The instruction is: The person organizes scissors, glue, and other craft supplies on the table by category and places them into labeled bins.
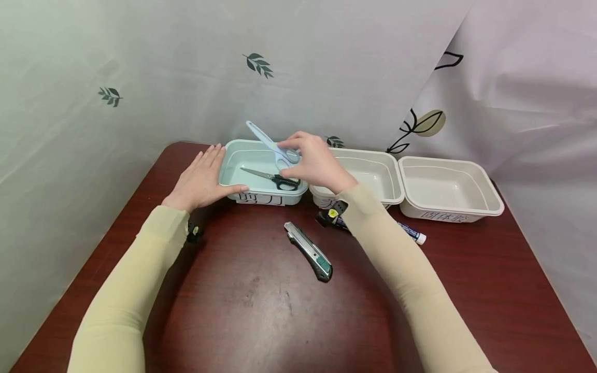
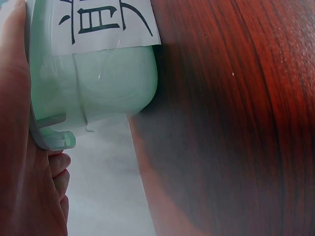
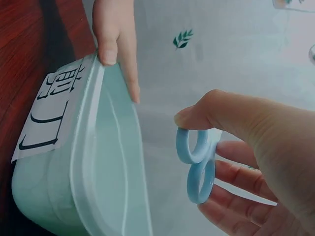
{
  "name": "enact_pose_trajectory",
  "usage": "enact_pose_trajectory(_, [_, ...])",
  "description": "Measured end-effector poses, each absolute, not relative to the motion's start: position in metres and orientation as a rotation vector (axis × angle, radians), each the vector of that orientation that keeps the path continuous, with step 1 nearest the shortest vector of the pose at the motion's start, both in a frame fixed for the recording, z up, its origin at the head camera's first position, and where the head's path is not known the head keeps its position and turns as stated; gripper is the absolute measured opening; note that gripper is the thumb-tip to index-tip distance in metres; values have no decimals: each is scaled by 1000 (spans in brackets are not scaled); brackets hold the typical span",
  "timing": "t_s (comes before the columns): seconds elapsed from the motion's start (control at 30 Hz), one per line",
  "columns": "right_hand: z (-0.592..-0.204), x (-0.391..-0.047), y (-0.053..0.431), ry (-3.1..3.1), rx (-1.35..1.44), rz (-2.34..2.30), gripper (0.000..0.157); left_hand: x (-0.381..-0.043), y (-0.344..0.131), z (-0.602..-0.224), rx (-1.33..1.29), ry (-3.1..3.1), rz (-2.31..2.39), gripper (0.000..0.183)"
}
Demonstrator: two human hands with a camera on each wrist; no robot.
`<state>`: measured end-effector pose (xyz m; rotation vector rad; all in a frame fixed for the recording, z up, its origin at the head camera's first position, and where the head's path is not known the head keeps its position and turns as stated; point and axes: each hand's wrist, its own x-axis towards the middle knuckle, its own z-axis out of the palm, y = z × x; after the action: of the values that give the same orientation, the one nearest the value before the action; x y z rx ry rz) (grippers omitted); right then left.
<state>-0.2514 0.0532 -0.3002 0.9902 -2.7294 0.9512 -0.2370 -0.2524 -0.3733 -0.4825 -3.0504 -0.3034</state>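
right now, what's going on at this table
A person's right hand holds light blue scissors by the handles above the pale green bin, where black-handled scissors lie. The left hand rests on that bin's left end, thumb at the front rim. A utility knife lies on the table, outside the bins.

On my feed I see what looks like a makeshift indoor work corner, judging by the wood-grained surface (image 1: 219, 316), creased leaf-printed sheeting (image 1: 177, 77) and labelled tubs (image 1: 244, 161).
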Motion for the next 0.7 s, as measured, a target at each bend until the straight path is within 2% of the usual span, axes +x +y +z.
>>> enact_pose_trajectory(0.7, [-347,-275,21,-2962,995,739,57,-239,-253,-375,-482,-3057,-308,123])
